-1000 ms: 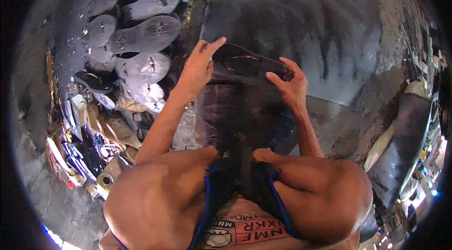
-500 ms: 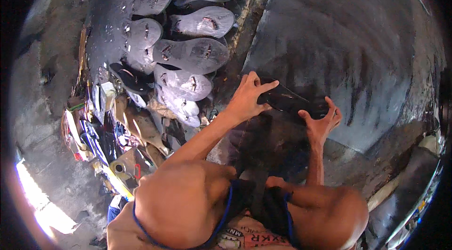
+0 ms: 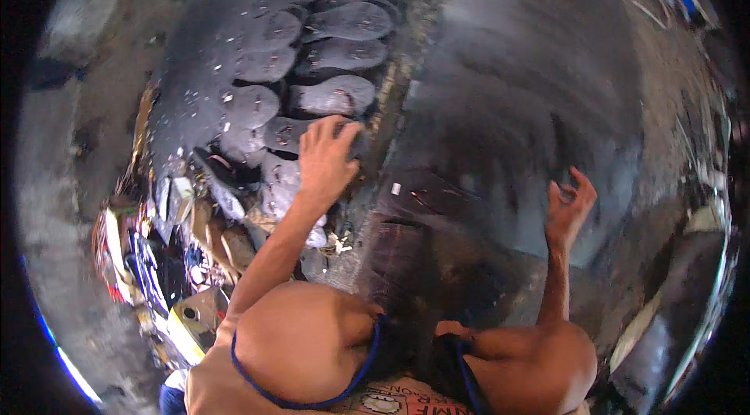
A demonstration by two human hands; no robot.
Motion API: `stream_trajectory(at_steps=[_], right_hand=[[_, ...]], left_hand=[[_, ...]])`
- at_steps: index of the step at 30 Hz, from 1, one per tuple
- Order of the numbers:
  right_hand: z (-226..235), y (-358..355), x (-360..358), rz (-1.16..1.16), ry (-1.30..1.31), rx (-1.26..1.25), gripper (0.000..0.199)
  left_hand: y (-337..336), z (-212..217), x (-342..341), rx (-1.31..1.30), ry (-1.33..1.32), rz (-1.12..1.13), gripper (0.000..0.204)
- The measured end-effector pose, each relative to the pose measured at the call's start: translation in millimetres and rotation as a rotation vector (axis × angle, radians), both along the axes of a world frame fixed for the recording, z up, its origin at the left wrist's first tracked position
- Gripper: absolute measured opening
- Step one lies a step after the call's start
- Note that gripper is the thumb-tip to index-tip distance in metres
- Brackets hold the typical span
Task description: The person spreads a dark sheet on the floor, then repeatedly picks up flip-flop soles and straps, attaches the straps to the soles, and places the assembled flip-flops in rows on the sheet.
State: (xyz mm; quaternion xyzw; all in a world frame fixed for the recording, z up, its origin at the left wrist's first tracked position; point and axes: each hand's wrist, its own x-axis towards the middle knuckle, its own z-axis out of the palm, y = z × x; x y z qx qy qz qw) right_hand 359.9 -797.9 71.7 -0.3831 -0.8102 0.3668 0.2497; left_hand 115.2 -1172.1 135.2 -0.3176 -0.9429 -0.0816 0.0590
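My left hand (image 3: 326, 161) is over a grey shoe sole (image 3: 285, 134) in the near part of two rows of soles. Its fingers are apart and bent down at the sole's right half, partly hiding it; whether they press on it is hard to see. My right hand (image 3: 570, 208) hangs above the dark sheet (image 3: 539, 87), fingers half curled and apart, with nothing in them. Between the hands, at the near side of the sheet, lies a dark, sole-like piece (image 3: 441, 200), blurred against the dark ground. A small white scrap (image 3: 396, 188) sits near its left end.
More grey soles (image 3: 348, 22) lie in overlapping rows toward the far left. A dark sole (image 3: 226, 173) leans beside a heap of scraps and tools (image 3: 176, 259) at the left. My bent knees (image 3: 301, 341) fill the lower edge. Clutter (image 3: 680, 1) lines the far right.
Both hands have left the dark piece between them. My left hand has moved left onto the soles, my right hand a little to the right. The view has shifted too.
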Motion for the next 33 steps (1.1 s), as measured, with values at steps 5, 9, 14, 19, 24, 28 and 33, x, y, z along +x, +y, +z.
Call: stream_trajectory(at_steps=[5, 9, 14, 19, 24, 28, 33], right_hand=[[18, -30, -19, 0.151, -0.016, 0.02, 0.047], [48, -28, -20, 0.222, 0.05, -0.05, 0.045], [156, -72, -104, 0.64, 0.337, -0.002, 0.046], [111, -40, -89, 0.4, 0.274, -0.292, 0.04], [13, -52, -51, 0.032, 0.307, -0.991, 0.04], [-39, -63, -36, 0.13, 0.215, -0.92, 0.042], [-58, -68, -37, 0.154, 0.046, -0.725, 0.041]], left_hand=[[-44, 33, 5, 0.344, 0.192, 0.049, 0.047], [13, 121, 13, 0.471, 0.076, 0.029, 0.047], [112, 136, 2, 0.38, -0.35, -0.523, 0.035], [107, 70, -22, 0.855, -0.415, -0.306, 0.042], [71, -28, 4, 0.767, -0.976, 0.201, 0.051], [69, -61, -1, 0.56, -0.782, 0.263, 0.045], [68, -81, -4, 0.406, -0.588, 0.195, 0.046]])
